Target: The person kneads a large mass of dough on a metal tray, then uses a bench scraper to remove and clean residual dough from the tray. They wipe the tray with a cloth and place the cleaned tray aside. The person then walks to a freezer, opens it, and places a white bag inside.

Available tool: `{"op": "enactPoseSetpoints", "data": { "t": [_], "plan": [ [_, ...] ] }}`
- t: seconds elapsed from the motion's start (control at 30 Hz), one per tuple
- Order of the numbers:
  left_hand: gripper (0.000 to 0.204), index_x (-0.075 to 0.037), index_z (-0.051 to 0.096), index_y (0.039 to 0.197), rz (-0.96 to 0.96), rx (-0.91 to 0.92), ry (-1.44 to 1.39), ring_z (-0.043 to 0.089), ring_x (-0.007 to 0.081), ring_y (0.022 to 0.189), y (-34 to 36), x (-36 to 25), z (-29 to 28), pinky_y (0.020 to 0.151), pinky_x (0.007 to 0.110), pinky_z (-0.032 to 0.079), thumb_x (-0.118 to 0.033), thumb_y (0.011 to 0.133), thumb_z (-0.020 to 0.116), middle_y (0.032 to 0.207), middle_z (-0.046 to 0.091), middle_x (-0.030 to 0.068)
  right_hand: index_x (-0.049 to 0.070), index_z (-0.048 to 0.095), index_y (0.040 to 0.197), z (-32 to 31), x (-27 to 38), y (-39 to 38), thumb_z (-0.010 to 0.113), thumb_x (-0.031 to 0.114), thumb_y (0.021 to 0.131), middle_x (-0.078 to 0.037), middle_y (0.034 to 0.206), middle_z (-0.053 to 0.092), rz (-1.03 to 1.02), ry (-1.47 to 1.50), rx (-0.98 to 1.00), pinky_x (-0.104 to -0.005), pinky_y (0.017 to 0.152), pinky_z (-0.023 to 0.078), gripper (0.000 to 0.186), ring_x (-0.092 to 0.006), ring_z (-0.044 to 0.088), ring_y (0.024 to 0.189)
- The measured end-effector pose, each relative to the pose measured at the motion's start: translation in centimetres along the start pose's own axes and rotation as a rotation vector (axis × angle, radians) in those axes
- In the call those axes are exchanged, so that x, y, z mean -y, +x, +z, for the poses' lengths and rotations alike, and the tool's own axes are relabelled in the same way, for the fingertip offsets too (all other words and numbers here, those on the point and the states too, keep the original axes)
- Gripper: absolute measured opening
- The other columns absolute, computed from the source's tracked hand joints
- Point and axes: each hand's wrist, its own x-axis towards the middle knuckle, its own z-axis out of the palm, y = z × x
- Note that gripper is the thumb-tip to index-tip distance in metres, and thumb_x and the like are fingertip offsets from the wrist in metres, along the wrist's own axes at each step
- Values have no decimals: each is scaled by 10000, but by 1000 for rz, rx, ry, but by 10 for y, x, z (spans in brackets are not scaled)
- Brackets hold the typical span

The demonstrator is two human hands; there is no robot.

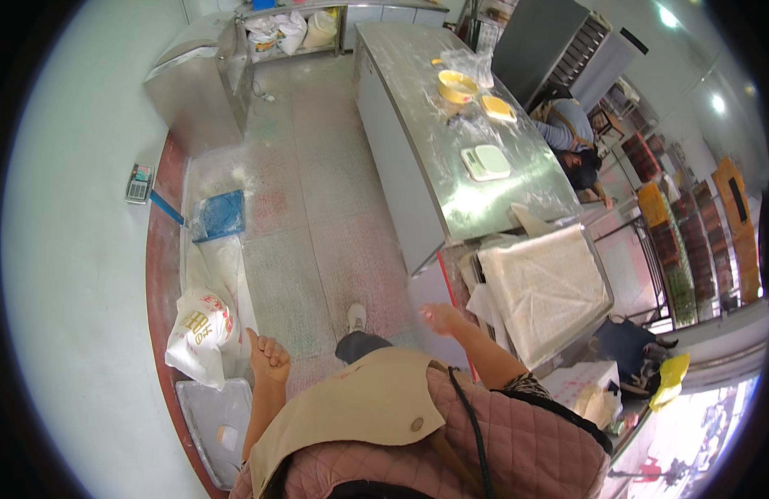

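My left hand (269, 359) hangs low at my left side, curled into a loose fist with nothing visible in it. Nearest to it is a plump white sack (203, 334) with red and gold print, leaning by the wall. Below that sack lies a shallow grey-white plastic tray (200, 407) with a small pale piece in it. My right hand (441, 318) is held out at my right, its fingers loosely bent and apart, with nothing seen in it. Beside it stands a stack of trays topped by a cream cloth-covered tray (551, 283); the hand does not touch it.
A blue floor scale (219, 216) sits by the left wall. A long steel table (426, 141) bears a yellow bowl (458, 86), a yellow-topped item (498, 108) and a pale green kitchen scale (486, 163). Behind it a person (567, 129) bends down. A steel machine (197, 96) stands far left.
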Motion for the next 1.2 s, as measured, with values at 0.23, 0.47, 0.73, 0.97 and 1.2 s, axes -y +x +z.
{"op": "enactPoseSetpoints", "data": {
  "t": [0.23, 0.47, 0.73, 0.97, 1.2],
  "plan": [
    [600, -204, 408, 609, -47, 49, 117, 279, 126, 320, 97, -3, 91, 303, 265, 201, -620, 1040, 445, 467, 344, -32, 137, 675, 1237, -36, -22, 74, 550, 315, 963, -178, 1127, 722, -17, -71, 86, -499, 917, 526, 350, -401, 670, 1051],
    [681, -206, 315, 547, -58, 136, 254, 198, 131, 334, 178, -5, 226, 334, 290, 156, -685, 1019, 422, 440, 252, -32, 143, 666, 1217, -104, -57, 168, 634, 291, 923, -152, 1078, 730, 113, -80, 64, -490, 872, 543, 331, -380, 688, 995],
    [675, -212, 212, 577, 80, -79, 301, 151, 127, 387, 232, -33, 299, 378, 307, 128, -663, 1013, 460, 491, 182, -41, 123, 665, 1214, -163, -48, 283, 599, 299, 941, -153, 1070, 729, -29, 68, -55, -489, 874, 544, 331, -390, 683, 996],
    [569, -211, 306, 635, 74, -30, 222, 274, 134, 459, 320, -86, 322, 433, 303, 263, -574, 1044, 463, 555, 247, -26, 128, 689, 1213, -189, -40, 332, 628, 283, 930, -143, 1077, 740, 45, 77, -24, -456, 871, 553, 329, -375, 692, 1002],
    [460, -70, 584, 904, -116, 363, 24, 539, 251, 811, 478, -115, 426, 823, 391, 443, -494, 1010, 440, 830, 563, 83, 141, 745, 1132, -249, -23, 418, 580, 243, 924, -162, 1060, 736, 258, 89, -51, -482, 864, 548, 284, -377, 686, 985]
  ]
}}
